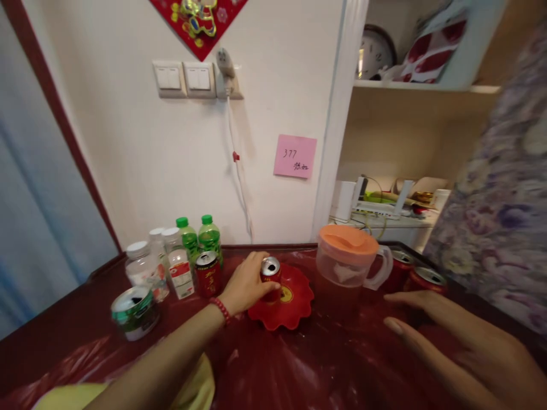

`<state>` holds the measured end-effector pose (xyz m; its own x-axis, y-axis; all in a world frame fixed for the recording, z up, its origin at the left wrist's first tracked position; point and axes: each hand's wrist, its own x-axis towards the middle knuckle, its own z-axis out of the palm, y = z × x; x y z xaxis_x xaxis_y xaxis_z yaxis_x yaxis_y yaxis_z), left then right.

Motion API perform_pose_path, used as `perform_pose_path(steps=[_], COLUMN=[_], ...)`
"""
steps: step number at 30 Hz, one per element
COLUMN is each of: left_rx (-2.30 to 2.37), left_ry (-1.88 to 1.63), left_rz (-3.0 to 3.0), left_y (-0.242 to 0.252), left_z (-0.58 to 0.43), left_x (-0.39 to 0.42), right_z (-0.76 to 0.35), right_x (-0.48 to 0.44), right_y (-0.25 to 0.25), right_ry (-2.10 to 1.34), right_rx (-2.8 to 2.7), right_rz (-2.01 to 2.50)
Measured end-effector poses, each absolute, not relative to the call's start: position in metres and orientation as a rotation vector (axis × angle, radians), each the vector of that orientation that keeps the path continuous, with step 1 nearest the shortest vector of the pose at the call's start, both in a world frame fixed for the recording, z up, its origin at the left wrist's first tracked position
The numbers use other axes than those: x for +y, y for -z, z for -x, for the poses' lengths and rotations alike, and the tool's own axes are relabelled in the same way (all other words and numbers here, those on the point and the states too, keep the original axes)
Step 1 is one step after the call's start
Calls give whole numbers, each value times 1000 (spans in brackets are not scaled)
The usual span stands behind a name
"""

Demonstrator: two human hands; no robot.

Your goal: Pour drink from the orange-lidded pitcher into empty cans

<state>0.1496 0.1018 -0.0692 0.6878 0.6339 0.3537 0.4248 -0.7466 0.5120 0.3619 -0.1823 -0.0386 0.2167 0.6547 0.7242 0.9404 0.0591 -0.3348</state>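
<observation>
My left hand [247, 280], with a red bead bracelet at the wrist, is closed around a red drink can [270, 273]. The can's top shows an opened hole, and it stands upright at the left part of a red scalloped plate [294, 310]. On the right, my right hand [461, 336] is spread with nothing between thumb and fingers. It is nearest to two red cans, one behind [401, 265] and one in front [427, 279]. Left of the pitcher's handle is its clear body [346, 270], capped with an orange lid [348, 236].
Left of my left hand stand another red can [208, 276], two green-capped bottles [209, 233], clear white-capped jars [143, 265] and a dented green can [134, 310]. A yellow cloth [200, 381] lies under my left forearm. A wall with a white cable [239, 188] rises behind the table.
</observation>
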Motion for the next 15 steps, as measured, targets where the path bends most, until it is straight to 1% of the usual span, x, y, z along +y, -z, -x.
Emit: perform_pose_path(steps=[4, 7, 11, 15], left_rx=[793, 739, 673, 660], left_ry=[-769, -785, -754, -722], left_rz=[-2411, -2329, -2190, -2139], left_y=[84, 90, 97, 102], left_z=[-149, -147, -145, -143], left_x=[115, 124, 130, 136], right_z=[-376, -390, -412, -437], right_x=[-173, -163, -139, -104], right_y=[38, 44, 54, 68], right_ry=[325, 282, 212, 137], right_rx=[-1318, -1052, -714, -573], right_rz=[1700, 1686, 1494, 1331])
